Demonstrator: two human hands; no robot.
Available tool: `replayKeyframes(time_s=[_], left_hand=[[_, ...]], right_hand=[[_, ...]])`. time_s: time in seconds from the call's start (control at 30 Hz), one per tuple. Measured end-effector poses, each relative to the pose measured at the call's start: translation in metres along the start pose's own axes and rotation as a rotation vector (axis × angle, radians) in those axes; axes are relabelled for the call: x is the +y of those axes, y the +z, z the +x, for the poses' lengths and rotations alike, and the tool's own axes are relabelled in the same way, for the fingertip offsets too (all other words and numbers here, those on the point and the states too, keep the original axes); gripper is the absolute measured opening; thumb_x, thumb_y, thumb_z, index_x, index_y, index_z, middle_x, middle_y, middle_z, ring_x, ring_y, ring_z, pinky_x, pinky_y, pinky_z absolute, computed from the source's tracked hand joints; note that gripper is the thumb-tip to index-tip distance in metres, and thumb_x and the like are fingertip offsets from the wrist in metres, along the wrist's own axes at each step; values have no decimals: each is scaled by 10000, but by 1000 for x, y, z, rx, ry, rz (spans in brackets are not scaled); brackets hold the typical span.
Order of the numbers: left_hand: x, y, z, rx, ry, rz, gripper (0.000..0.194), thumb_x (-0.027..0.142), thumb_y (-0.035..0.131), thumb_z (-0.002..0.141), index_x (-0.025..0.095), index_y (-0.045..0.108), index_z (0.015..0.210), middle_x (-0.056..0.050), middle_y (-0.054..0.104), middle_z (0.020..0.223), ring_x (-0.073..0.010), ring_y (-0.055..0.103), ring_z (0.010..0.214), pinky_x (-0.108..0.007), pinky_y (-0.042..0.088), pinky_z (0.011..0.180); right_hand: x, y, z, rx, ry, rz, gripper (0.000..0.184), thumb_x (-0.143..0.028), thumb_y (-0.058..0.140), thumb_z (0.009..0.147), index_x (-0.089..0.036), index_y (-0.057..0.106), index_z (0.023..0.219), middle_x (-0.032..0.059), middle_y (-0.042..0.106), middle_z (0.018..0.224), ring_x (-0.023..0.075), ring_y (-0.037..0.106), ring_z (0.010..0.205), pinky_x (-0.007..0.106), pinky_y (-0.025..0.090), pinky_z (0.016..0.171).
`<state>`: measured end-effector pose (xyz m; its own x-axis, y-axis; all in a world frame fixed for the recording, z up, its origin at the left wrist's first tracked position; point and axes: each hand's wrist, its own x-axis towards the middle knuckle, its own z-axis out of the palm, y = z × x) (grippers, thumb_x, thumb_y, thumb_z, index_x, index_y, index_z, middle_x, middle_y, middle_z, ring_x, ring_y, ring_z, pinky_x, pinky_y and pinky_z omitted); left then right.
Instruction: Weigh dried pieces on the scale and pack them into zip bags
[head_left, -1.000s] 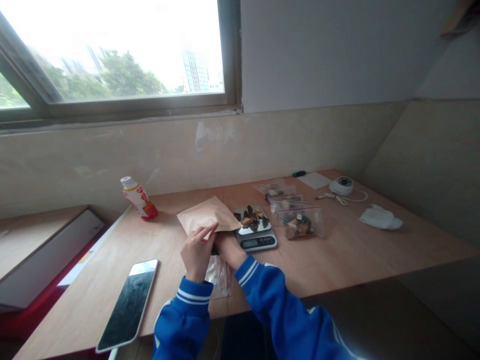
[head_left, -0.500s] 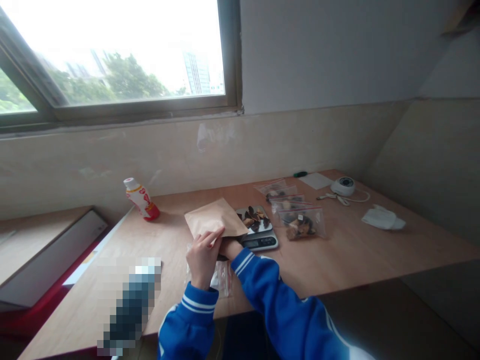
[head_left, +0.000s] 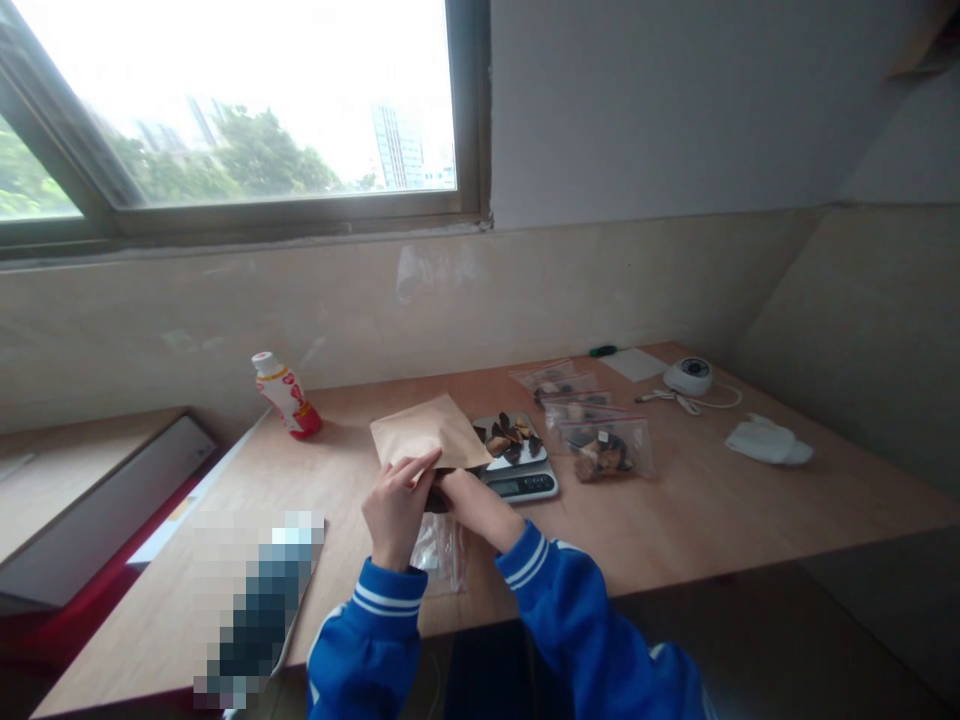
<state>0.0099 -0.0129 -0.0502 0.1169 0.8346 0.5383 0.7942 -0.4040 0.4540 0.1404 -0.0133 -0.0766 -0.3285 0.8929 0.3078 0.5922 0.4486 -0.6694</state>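
Observation:
My left hand pinches the near edge of a brown paper bag that lies tilted on the wooden table. My right hand reaches in under that bag's edge; its fingers are hidden there. Beneath both hands lies a clear plastic zip bag. Just right of the paper bag stands a small digital scale with dark and tan dried pieces on its pan.
Several zip bags of dried pieces lie right of the scale. A red-and-white bottle stands at the back left, a blurred flat object at the front left. A white round device with cable and white cloth lie right.
My right hand has drawn back slightly from under the paper bag and more of its wrist shows. The left hand keeps its pinch on the bag's edge.

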Motion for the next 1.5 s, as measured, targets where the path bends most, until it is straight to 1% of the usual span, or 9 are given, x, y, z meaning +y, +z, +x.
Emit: replayKeyframes(time_s=[0.23, 0.47, 0.6, 0.73, 1.0, 1.13, 1.27, 1.4, 1.5], left_hand=[[-3, -7, 9, 3, -50, -4, 218, 260, 619, 839, 345, 716, 1015, 47, 725, 858, -118, 592, 688, -210, 394, 577], [-12, -12, 13, 11, -109, 43, 226, 270, 627, 829, 364, 712, 1017, 56, 726, 885, -119, 594, 717, -210, 382, 564], [-18, -12, 13, 14, -137, 65, 220, 272, 625, 830, 362, 715, 1010, 58, 729, 895, -116, 592, 721, -210, 382, 571], [-25, -10, 16, 52, -117, 77, 209, 294, 616, 832, 361, 718, 1003, 54, 734, 895, -129, 584, 726, -216, 388, 586], [-61, 9, 28, 123, -115, 84, 216, 273, 577, 818, 305, 741, 956, 3, 748, 883, -180, 586, 710, -268, 430, 638], [-75, 20, 27, 25, -158, 138, 310, 150, 530, 778, 256, 728, 991, -50, 736, 963, -226, 627, 870, -333, 465, 770], [-61, 20, 8, 7, 27, 60, 401, 105, 439, 814, 227, 657, 1127, -84, 654, 1180, -250, 576, 1067, -411, 444, 919], [-47, 22, -20, -374, 248, -70, 311, 324, 536, 853, 260, 633, 1142, -65, 648, 1145, -224, 604, 1028, -367, 491, 872], [-48, 30, -33, -459, 227, -14, 395, 383, 666, 764, 247, 636, 1134, -85, 648, 1154, -253, 607, 1030, -390, 499, 858]], right_hand=[[-10, -22, -24, 203, -137, 273, 282, -72, 477, 880, -203, 695, 1001, 69, 672, 1101, 178, 618, 1066, 326, 478, 964], [26, -35, -46, 463, 50, 532, 156, -226, 618, 820, -214, 663, 969, 52, 659, 1020, 177, 661, 957, 320, 548, 864], [53, -45, -43, 529, 80, 410, 147, -224, 596, 820, -201, 659, 950, 62, 678, 995, 184, 662, 929, 337, 545, 853], [68, -50, -34, 456, 34, 88, 179, -150, 538, 833, -210, 688, 909, 58, 695, 962, 210, 632, 992, 393, 499, 913], [56, -59, -62, 562, -5, -117, 327, -114, 412, 883, -223, 669, 1053, 75, 670, 1112, 221, 561, 1118, 453, 430, 998], [50, -64, -94, 627, 56, -69, 374, -62, 364, 841, -214, 676, 982, 73, 672, 1021, 215, 598, 1014, 416, 468, 924], [52, -62, -125, 654, 137, -1, 321, -85, 377, 852, -207, 669, 905, 70, 661, 944, 211, 612, 944, 365, 491, 844], [49, -57, -143, 591, 199, 28, 305, -92, 395, 847, -216, 673, 843, 57, 664, 842, 212, 618, 834, 343, 500, 748], [39, -54, -144, 544, 196, 60, 310, -85, 391, 843, -217, 670, 820, 61, 663, 807, 215, 615, 800, 348, 499, 726]])
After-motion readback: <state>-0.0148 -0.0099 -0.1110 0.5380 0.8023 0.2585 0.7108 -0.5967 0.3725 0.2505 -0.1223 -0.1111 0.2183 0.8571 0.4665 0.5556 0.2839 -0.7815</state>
